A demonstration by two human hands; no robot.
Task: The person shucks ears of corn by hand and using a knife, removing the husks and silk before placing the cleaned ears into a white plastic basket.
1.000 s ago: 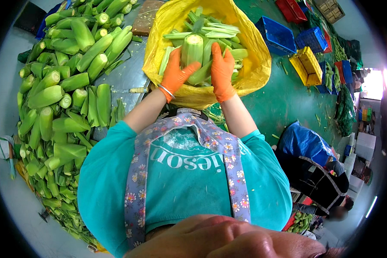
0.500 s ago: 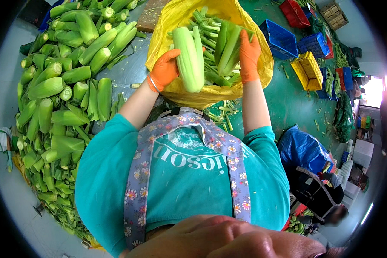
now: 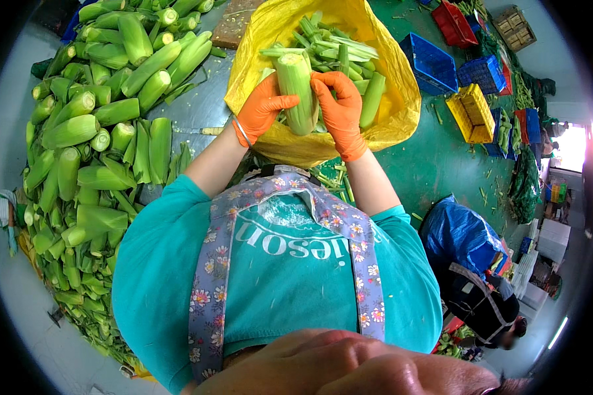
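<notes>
An ear of corn (image 3: 296, 92) in its pale green husk stands nearly upright before me, cut end up, over a yellow sack (image 3: 402, 125). My left hand (image 3: 260, 112), in an orange glove, is closed around its left side. Against its right edge, my gloved right hand (image 3: 341, 112) has thumb and fingers bent together in a pinch at the husk; what lies between the fingertips is mostly hidden. Stripped green husks (image 3: 342, 52) lie inside the sack behind the ear, and one broad husk piece (image 3: 373, 99) rests just right of my right hand.
To my left, a big heap of corn in husks (image 3: 118, 112) covers a metal table (image 3: 204, 99). A knife handle (image 3: 211, 131) lies beside the sack. Blue crates (image 3: 428, 62), a yellow crate (image 3: 471, 112) and a red crate (image 3: 453, 23) stand on the green floor at right.
My right hand has let a broad husk piece drop into the sack and come left to the ear. The ear in my left hand has tipped so its cut end shows.
</notes>
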